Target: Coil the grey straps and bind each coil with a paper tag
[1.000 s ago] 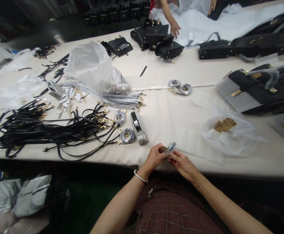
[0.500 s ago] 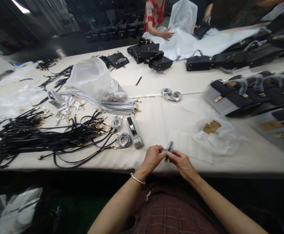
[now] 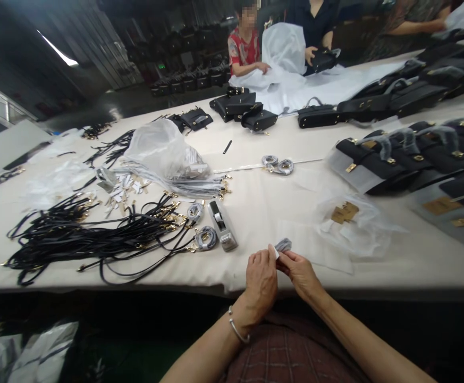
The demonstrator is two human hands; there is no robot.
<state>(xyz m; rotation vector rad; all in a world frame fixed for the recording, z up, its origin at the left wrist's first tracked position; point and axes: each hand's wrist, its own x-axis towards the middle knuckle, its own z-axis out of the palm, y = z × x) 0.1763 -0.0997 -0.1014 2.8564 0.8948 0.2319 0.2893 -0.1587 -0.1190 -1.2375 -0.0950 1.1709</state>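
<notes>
wrapped strap (image 3: 283, 246) | pinched between fingers | left hand (image 3: 261, 282) | right hand (image 3: 301, 274)

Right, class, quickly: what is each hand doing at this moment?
Left hand: closed, pinching the small grey wrapped piece.
Right hand: closed, pinching the same piece.

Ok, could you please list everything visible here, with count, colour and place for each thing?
table: one, cream, across the view
black straps: tangled pile, black with gold clips, left on table
tape dispenser: one, grey, right of the straps
wrapped coils: at least four, grey, mid-table and by the straps
plastic bag: one, clear, behind the straps
handbags: many, black, right and far side
people: three, far end
small wrapped piece: one, grey, pinched by both hands
left hand: near edge, silver bracelet
right hand: near edge
</notes>
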